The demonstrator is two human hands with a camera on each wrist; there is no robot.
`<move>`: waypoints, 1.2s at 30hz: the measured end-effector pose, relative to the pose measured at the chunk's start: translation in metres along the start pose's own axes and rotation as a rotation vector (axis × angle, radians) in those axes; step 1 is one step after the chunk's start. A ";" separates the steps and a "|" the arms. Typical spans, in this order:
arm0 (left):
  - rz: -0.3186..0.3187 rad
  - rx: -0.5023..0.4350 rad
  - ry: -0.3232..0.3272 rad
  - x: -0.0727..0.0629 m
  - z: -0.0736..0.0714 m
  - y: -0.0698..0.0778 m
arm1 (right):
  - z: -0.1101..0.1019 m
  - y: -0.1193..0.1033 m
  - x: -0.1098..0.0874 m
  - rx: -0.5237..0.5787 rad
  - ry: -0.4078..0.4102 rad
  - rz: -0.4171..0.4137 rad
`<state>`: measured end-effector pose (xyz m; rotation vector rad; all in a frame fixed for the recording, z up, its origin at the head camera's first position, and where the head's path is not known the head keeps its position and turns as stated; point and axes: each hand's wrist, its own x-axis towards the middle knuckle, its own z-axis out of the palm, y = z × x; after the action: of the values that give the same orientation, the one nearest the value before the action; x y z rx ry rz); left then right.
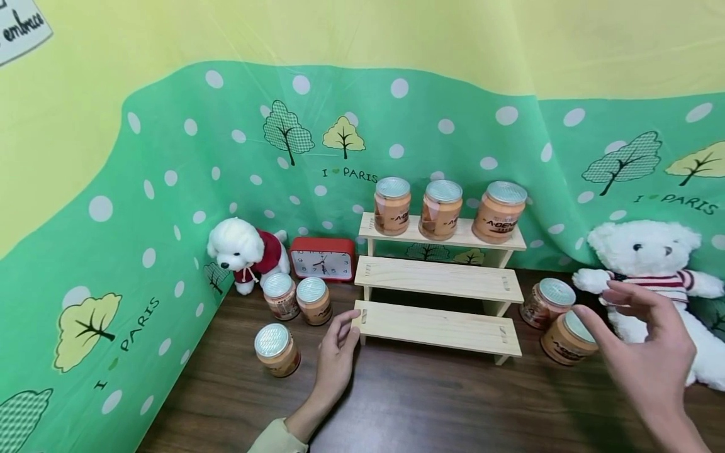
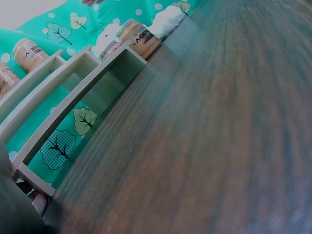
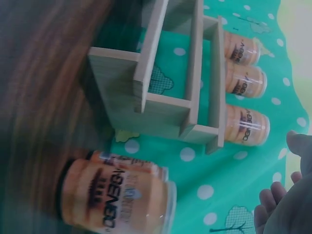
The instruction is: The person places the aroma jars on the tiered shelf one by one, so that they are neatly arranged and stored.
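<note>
My left hand (image 1: 337,352) is beside the left end of a light wooden three-step shelf (image 1: 436,324), its fingers resting against the lowest step's end. Part of this hand (image 2: 19,204) shows at the lower left of the left wrist view, next to the shelf's side panel. My right hand (image 1: 651,346) hovers above and right of two orange jars with silvery lids, the front jar (image 1: 566,340) and rear jar (image 1: 546,303). Its thumb and fingers are spread apart around nothing. Three similar jars stand on the top step: left (image 1: 392,207), middle (image 1: 440,211), right (image 1: 500,214).
Left of the shelf stand three more jars, the nearest jar (image 1: 277,351) in front. Behind them are a red clock (image 1: 323,258) and a white plush dog (image 1: 243,251). A white teddy bear (image 1: 646,251) sits at the right. Green patterned cloth (image 1: 464,145) hangs behind the dark wooden table (image 1: 408,402).
</note>
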<state>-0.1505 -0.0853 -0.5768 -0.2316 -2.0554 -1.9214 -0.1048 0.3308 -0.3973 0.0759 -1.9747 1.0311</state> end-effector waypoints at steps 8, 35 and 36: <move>-0.110 -0.026 -0.007 0.001 -0.001 0.001 | -0.008 0.005 -0.013 -0.080 -0.005 0.084; -0.174 -0.065 -0.019 0.001 -0.002 -0.010 | -0.012 0.061 -0.035 -0.363 -0.209 0.312; -0.175 -0.065 -0.019 0.001 -0.002 -0.010 | -0.012 0.063 -0.036 -0.381 -0.233 0.298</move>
<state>-0.1544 -0.0879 -0.5859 -0.0874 -2.0887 -2.0978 -0.1008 0.3694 -0.4599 -0.3294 -2.4157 0.8376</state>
